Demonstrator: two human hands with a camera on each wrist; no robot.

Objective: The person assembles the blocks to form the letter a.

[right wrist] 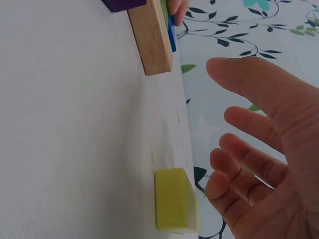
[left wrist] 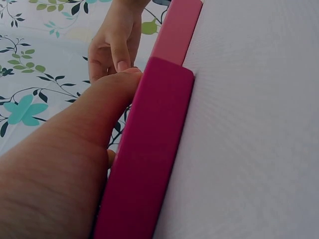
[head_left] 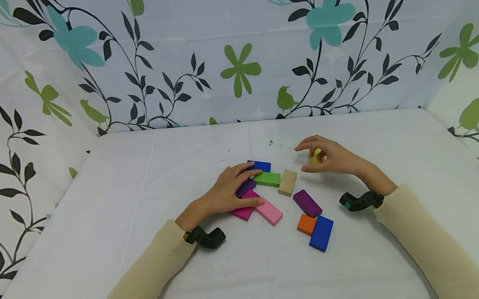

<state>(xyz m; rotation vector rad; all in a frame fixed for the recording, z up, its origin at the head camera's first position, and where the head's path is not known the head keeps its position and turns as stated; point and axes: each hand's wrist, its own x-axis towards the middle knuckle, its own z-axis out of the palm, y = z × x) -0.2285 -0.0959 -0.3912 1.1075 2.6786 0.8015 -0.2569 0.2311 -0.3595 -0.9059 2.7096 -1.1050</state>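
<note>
My left hand (head_left: 225, 191) spreads over a cluster of wooden blocks, thumb at the pink block (head_left: 270, 211) and fingertips at the green block (head_left: 267, 179) and a blue block (head_left: 260, 166). Beneath its palm a dark purple block (head_left: 245, 187) partly shows, with a magenta block (head_left: 242, 214) beside it. In the left wrist view that magenta block (left wrist: 149, 149) stands large, end to end with the pink one. My right hand (head_left: 337, 156) hovers with thumb and fingers parted around a small yellow block (right wrist: 172, 200); in the right wrist view there is a gap between fingers and block.
A bare-wood block (head_left: 287, 183) touches the green block's end. Nearer me lie a purple block (head_left: 307, 203), an orange block (head_left: 306, 224) and a second blue block (head_left: 321, 234), close together. White cloth (head_left: 219, 288) covers the table; a leaf-patterned curtain (head_left: 191, 23) hangs behind.
</note>
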